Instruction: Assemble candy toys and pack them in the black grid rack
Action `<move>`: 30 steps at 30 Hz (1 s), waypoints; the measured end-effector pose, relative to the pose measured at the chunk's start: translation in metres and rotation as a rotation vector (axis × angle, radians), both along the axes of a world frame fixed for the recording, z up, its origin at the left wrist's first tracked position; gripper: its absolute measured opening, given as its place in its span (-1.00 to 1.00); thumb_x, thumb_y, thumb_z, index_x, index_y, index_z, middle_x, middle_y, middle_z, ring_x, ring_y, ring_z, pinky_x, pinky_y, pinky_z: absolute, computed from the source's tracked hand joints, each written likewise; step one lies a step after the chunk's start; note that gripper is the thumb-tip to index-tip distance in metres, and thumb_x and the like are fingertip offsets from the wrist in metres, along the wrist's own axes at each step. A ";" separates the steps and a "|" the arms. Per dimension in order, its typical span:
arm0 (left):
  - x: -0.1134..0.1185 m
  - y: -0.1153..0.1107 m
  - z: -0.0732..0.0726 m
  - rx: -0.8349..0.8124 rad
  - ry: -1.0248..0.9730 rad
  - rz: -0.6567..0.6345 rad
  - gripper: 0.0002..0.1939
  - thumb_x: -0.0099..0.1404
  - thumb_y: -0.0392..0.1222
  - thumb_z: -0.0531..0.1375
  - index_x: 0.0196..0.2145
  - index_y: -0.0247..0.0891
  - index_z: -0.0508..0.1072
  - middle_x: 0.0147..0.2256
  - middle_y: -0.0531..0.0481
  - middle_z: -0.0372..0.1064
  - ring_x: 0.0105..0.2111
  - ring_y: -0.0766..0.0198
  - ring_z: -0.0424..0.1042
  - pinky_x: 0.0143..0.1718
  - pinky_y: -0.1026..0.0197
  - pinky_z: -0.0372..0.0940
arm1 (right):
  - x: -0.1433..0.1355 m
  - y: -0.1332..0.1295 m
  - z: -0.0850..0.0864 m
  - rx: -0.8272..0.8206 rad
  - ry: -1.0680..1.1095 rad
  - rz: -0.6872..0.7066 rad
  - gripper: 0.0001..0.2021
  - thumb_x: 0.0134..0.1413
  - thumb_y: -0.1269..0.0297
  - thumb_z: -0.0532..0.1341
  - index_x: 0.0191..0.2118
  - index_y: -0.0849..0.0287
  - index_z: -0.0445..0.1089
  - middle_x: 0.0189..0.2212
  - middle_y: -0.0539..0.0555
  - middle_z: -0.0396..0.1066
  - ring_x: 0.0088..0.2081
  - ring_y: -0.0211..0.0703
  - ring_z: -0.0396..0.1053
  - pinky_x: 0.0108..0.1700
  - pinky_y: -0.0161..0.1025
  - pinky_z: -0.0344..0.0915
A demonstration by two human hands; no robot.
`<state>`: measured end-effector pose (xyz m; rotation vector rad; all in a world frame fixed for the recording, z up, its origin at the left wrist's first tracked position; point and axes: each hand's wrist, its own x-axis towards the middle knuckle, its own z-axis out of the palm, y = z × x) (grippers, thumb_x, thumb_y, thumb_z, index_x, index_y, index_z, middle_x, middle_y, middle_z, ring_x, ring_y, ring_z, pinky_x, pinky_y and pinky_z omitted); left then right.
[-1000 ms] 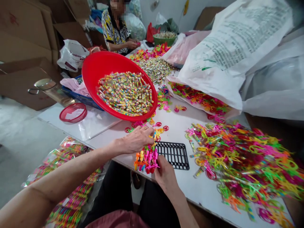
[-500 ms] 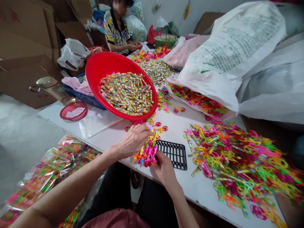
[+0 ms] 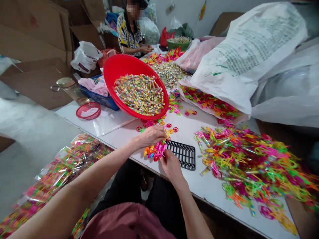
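A bundle of small bright plastic toys, pink, orange, yellow and red, is between my two hands at the table's near edge. My left hand reaches over its top with fingers bent and closed at the far side; its fingertips are partly hidden. From the right, my right hand is closed on the bundle's lower side, its palm turned away from view. Just right of the bundle lies a black slotted plastic rack, flat on the white table. Loose wheel-shaped plastic pieces are scattered beyond my left hand.
A tilted red basin holds many small wrapped tubes. To the right spreads a heap of toys with tubes, below an open white sack. Packed bags lie at lower left. A co-worker sits across the table.
The view has swung slightly left, so the scene sits further right. My left hand has shifted a little rightward over the bundle; my right hand keeps its hold.
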<state>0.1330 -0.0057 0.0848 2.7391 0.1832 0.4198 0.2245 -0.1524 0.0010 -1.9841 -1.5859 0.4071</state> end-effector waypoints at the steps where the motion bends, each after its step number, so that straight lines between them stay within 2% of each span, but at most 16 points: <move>1: -0.002 -0.002 0.003 0.006 -0.022 0.015 -0.78 0.30 -0.26 0.03 -0.24 -0.33 0.46 -0.33 -0.10 0.39 -0.28 0.26 0.37 -0.20 0.26 0.25 | 0.000 -0.001 -0.002 0.016 0.009 -0.002 -0.89 0.07 0.43 0.04 -0.31 0.19 0.30 -0.39 0.07 0.32 -0.38 -0.16 0.31 -0.36 -0.30 0.15; 3: -0.013 -0.009 0.011 -0.008 -0.115 0.107 -0.77 0.29 -0.25 0.04 -0.18 -0.33 0.44 -0.24 -0.15 0.39 -0.20 0.22 0.36 -0.13 0.22 0.24 | 0.000 -0.002 -0.005 0.050 0.041 -0.002 -0.90 0.06 0.42 0.05 -0.34 0.18 0.29 -0.40 0.06 0.31 -0.38 -0.16 0.31 -0.35 -0.30 0.16; 6: -0.047 -0.028 0.011 -0.169 -0.286 0.421 -0.78 0.27 -0.24 0.06 -0.17 -0.30 0.43 -0.21 -0.13 0.40 -0.17 0.22 0.35 -0.10 0.20 0.21 | 0.001 -0.004 -0.006 0.073 0.122 -0.005 -0.92 0.05 0.39 0.06 -0.36 0.17 0.29 -0.41 0.05 0.30 -0.37 -0.17 0.30 -0.34 -0.31 0.18; 8: -0.074 -0.047 -0.002 -0.417 -0.311 0.689 -0.82 0.25 -0.21 0.10 -0.24 -0.28 0.44 -0.31 -0.07 0.41 -0.28 0.26 0.38 -0.19 0.22 0.24 | 0.002 -0.006 -0.005 0.071 0.184 0.005 -0.91 0.06 0.36 0.06 -0.33 0.17 0.30 -0.40 0.05 0.30 -0.37 -0.18 0.30 -0.34 -0.31 0.19; 10: -0.094 -0.069 -0.023 -0.834 -0.272 0.881 -0.85 0.18 -0.18 0.17 -0.32 -0.31 0.43 -0.46 -0.01 0.39 -0.44 0.31 0.37 -0.36 0.27 0.25 | 0.002 -0.007 -0.005 0.074 0.219 0.017 -0.90 0.08 0.33 0.06 -0.30 0.17 0.30 -0.38 0.04 0.29 -0.37 -0.19 0.29 -0.33 -0.30 0.19; 12: -0.099 -0.092 -0.043 -1.386 -0.250 0.907 -0.80 0.14 -0.15 0.22 -0.32 -0.33 0.42 -0.51 0.01 0.37 -0.53 0.35 0.34 -0.49 0.32 0.21 | 0.002 -0.007 -0.004 0.076 0.213 0.013 -0.90 0.08 0.32 0.06 -0.33 0.18 0.30 -0.41 0.04 0.28 -0.39 -0.19 0.27 -0.35 -0.30 0.18; 14: -0.089 -0.109 -0.057 -1.863 -0.365 0.788 -0.76 0.10 -0.19 0.27 -0.27 -0.33 0.39 -0.44 -0.01 0.39 -0.51 0.39 0.36 -0.48 0.35 0.22 | 0.001 -0.007 -0.004 0.075 0.191 0.001 -0.90 0.07 0.33 0.06 -0.37 0.18 0.29 -0.44 0.03 0.26 -0.42 -0.20 0.25 -0.37 -0.30 0.17; 15: -0.081 -0.114 -0.060 -2.035 -0.460 0.737 -0.77 0.08 -0.23 0.28 -0.28 -0.33 0.39 -0.42 0.00 0.38 -0.49 0.40 0.36 -0.47 0.36 0.23 | 0.001 -0.007 -0.004 0.076 0.184 -0.001 -0.90 0.07 0.33 0.06 -0.37 0.18 0.29 -0.44 0.03 0.26 -0.43 -0.21 0.25 -0.38 -0.30 0.17; 17: -0.064 -0.119 -0.061 -2.253 -0.658 0.678 -0.81 0.07 -0.30 0.29 -0.35 -0.32 0.36 -0.42 0.02 0.36 -0.47 0.42 0.36 -0.46 0.38 0.24 | 0.000 -0.007 -0.005 0.079 0.180 0.012 -0.90 0.08 0.33 0.05 -0.33 0.18 0.29 -0.42 0.03 0.27 -0.41 -0.21 0.26 -0.37 -0.30 0.18; 20: -0.049 -0.119 -0.059 -2.395 -0.819 0.641 -0.87 0.11 -0.33 0.25 -0.37 -0.32 0.34 -0.44 0.04 0.34 -0.47 0.41 0.36 -0.46 0.37 0.25 | -0.001 -0.008 -0.005 0.080 0.170 0.007 -0.89 0.08 0.33 0.05 -0.33 0.18 0.30 -0.42 0.03 0.27 -0.42 -0.21 0.26 -0.39 -0.31 0.18; 23: -0.047 -0.116 -0.062 -2.454 -0.823 0.594 -0.90 0.13 -0.35 0.22 -0.38 -0.34 0.34 -0.44 0.03 0.33 -0.47 0.39 0.35 -0.46 0.34 0.25 | -0.002 -0.007 -0.006 0.071 0.148 -0.015 -0.90 0.07 0.32 0.06 -0.34 0.18 0.30 -0.43 0.02 0.27 -0.43 -0.21 0.26 -0.40 -0.31 0.17; 28: -0.050 -0.115 -0.065 -2.403 -0.743 0.691 -0.86 0.06 -0.45 0.21 -0.40 -0.34 0.33 -0.48 0.07 0.30 -0.54 0.44 0.29 -0.55 0.39 0.17 | -0.002 -0.003 -0.008 0.045 0.160 -0.037 -0.87 0.09 0.28 0.06 -0.31 0.18 0.31 -0.42 0.02 0.29 -0.41 -0.20 0.27 -0.36 -0.29 0.20; 30: -0.054 -0.114 -0.065 -2.380 -0.736 0.679 -0.88 0.08 -0.42 0.22 -0.39 -0.34 0.34 -0.46 0.06 0.31 -0.52 0.44 0.30 -0.54 0.39 0.17 | -0.001 -0.005 -0.006 0.039 0.194 -0.017 -0.87 0.09 0.28 0.07 -0.30 0.18 0.31 -0.41 0.03 0.30 -0.40 -0.20 0.29 -0.35 -0.28 0.23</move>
